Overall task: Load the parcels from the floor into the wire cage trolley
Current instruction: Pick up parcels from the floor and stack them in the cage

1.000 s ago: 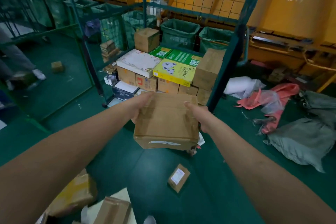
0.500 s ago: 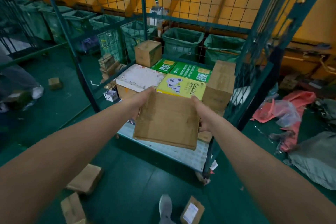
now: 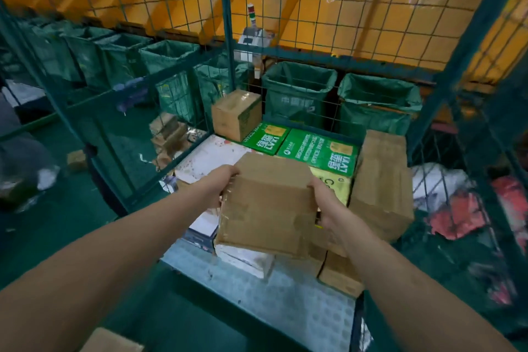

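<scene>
I hold a brown cardboard parcel (image 3: 268, 203) with both hands, over the stacked boxes inside the green wire cage trolley (image 3: 225, 37). My left hand (image 3: 220, 183) grips its left edge and my right hand (image 3: 328, 208) grips its right edge. The parcel tilts towards me, its taped face showing. Beneath and behind it lie a white box (image 3: 208, 157), two green paper boxes (image 3: 320, 151), a yellow box (image 3: 334, 186) and a tall brown carton (image 3: 380, 180). A small brown box (image 3: 235, 114) stands in the back corner. The trolley's pale floor plate (image 3: 285, 303) shows in front.
Green sack bins (image 3: 297, 88) line the far side behind the mesh. A loose parcel (image 3: 111, 341) lies on the green floor at the bottom left, another small box (image 3: 75, 158) farther left. Red and white bags (image 3: 457, 208) lie right of the cage. A person's legs (image 3: 25, 157) are at the left.
I have stepped closer to the trolley and carried the parcel forward, from above the floor to over the stacked boxes inside the cage. Both hands keep their grip.
</scene>
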